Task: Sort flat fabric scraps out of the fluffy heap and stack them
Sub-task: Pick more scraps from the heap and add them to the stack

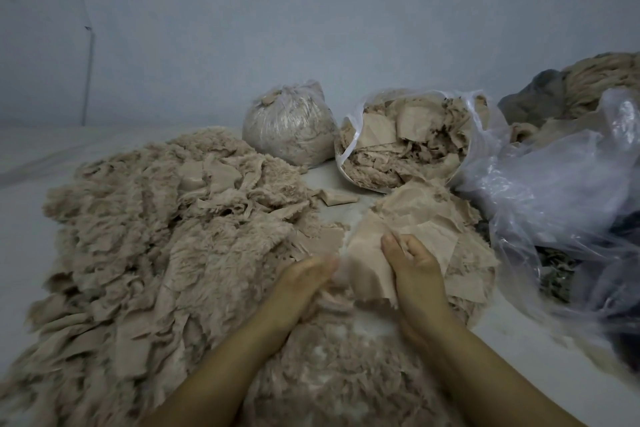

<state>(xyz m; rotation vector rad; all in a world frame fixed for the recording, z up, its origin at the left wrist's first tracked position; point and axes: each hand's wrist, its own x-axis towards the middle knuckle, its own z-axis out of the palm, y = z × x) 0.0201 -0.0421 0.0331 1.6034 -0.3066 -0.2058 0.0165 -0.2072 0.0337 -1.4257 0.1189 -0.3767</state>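
Above fluffy heap (145, 246): right hand (417, 270) grip pinches flat scrap (369, 270); left hand (304, 282) grip blurred, unclear.

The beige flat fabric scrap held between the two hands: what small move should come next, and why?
Probably the right hand should carry the beige flat fabric scrap a little to the right and lay it on the stack of flat beige scraps. The right hand's fingers already curl round it, the stack lies just beside it, and the left hand is blurred at the scrap's fluffy edge.

Beige fluffy heap (145, 246) sprawls left — flat scraps (433, 229) stacked right, one scrap (367, 263) lifted between.
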